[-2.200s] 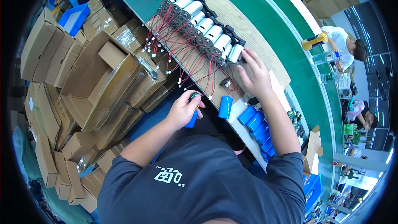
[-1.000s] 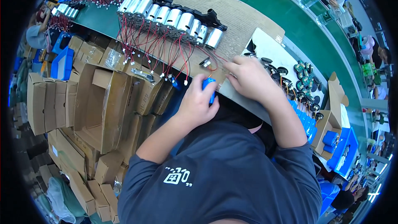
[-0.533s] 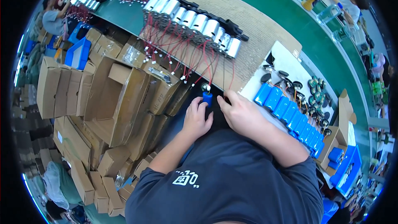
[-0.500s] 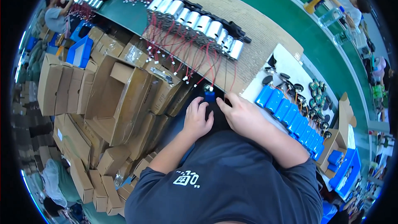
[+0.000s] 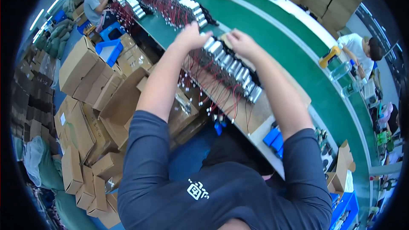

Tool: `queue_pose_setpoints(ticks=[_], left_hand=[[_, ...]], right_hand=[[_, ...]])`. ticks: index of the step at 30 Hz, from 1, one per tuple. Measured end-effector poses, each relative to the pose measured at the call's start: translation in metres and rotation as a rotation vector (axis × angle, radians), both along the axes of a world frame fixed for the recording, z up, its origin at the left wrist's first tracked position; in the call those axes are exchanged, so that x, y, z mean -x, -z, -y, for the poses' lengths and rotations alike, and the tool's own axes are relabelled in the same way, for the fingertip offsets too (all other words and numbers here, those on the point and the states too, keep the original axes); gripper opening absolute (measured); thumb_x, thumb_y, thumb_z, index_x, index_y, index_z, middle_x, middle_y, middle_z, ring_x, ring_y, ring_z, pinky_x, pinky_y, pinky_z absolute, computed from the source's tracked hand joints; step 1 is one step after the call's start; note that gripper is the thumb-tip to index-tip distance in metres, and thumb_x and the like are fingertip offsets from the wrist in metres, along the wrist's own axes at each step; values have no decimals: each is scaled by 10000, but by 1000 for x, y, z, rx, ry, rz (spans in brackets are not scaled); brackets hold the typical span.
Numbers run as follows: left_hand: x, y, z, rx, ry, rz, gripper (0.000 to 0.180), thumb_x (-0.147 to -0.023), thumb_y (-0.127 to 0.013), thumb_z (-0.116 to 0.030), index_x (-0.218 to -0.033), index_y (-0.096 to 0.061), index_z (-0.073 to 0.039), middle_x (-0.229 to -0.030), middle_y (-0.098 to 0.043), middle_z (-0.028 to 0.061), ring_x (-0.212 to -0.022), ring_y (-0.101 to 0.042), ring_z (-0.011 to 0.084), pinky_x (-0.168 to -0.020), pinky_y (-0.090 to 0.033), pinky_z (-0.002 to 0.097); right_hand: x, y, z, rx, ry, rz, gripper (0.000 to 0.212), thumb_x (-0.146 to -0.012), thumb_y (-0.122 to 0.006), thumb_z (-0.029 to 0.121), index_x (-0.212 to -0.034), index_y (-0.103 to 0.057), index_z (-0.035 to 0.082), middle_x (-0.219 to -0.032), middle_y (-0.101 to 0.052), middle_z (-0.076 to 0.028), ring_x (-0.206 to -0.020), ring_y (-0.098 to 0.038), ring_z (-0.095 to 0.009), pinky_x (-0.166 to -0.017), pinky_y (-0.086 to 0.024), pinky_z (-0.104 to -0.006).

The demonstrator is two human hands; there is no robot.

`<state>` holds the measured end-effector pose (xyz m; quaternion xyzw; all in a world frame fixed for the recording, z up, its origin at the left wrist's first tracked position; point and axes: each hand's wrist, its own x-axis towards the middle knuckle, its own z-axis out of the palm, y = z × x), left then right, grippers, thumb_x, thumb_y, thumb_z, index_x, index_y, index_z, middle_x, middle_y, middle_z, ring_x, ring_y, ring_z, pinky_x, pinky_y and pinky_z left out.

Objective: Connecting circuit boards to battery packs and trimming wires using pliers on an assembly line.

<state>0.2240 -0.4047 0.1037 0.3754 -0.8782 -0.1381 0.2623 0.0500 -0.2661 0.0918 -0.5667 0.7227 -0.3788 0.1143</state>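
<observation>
Both my arms stretch out over the bench. My left hand [image 5: 191,38] is at the far left end of a row of silver motors [image 5: 230,66], its thumb apart; blur hides what the fingers do. Curled fingers of my right hand [image 5: 242,44] close at the tan edge of a cardboard sheet [image 5: 260,110], beside the motors' black ends. The motors lie side by side on this sheet. Their red and black wires [image 5: 208,87] with white connectors hang over the bench's near edge. A blue pack [image 5: 219,127] hangs below some connectors, near my lap.
More wired motors [image 5: 181,6] stand farther along the green bench [image 5: 272,38]. Blue battery packs [image 5: 275,139] lie partly behind my right arm. Cardboard boxes [image 5: 91,74] and a blue bin [image 5: 109,52] crowd the left. Co-workers sit at left and right; bottles [image 5: 341,71] stand far right.
Both hands have moved from the blue pack at the bench edge, up and away to the far end of the motor row. My view has shifted, showing more of the far bench.
</observation>
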Motion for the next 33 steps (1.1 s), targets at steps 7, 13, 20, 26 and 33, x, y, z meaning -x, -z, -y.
queue_pose_setpoints(ticks=[7, 13, 20, 26, 33], left_hand=[[25, -4, 13, -149, 152, 444, 881, -791, -635, -597, -1279, -499, 124, -1184, -620, 332, -1120, -620, 424, -970, -498, 427], [24, -11, 21, -113, 254, 456, 811, -795, -607, -634, -1106, -634, 114, -1088, -659, 324, -1024, -660, 405, -895, -523, 425], [57, -25, 22, -364, 286, 713, 672, -951, -411, -600, -1370, -563, -97, -1378, -565, 176, -1213, -574, 278, -1034, -439, 393], [26, 12, 11, 44, 273, 397, 583, -935, -428, -489, -1289, -625, -71, -1331, -595, 189, -1189, -603, 331, -1020, -466, 425], [0, -27, -44, -193, -64, 261, 558, -899, -475, -456, -1213, -650, -29, -1259, -619, 239, -1162, -612, 362, -1006, -481, 437]], right_hand=[[-13, 41, 50, -18, 62, -121, 431, -955, -485, 358, -1084, -662, -13, -1092, -648, -263, -1050, -609, -421, -959, -469, -466], [-6, 38, 56, -82, 71, -157, 497, -954, -414, 405, -1055, -655, -18, -1128, -611, -329, -1096, -583, -442, -987, -450, -480], [46, 63, 84, -155, -44, -98, 462, -971, -393, 337, -1131, -649, -13, -1004, -650, -216, -902, -598, -364, -810, -467, -411], [-50, -23, 38, -248, 73, 267, 456, -987, -431, 447, -686, -548, 124, -537, -409, 1, -402, -334, -130, -380, -241, -310], [4, -12, 54, -499, 90, -147, 452, -954, -482, 398, -953, -680, -8, -688, -648, -124, -629, -629, -288, -604, -495, -414]])
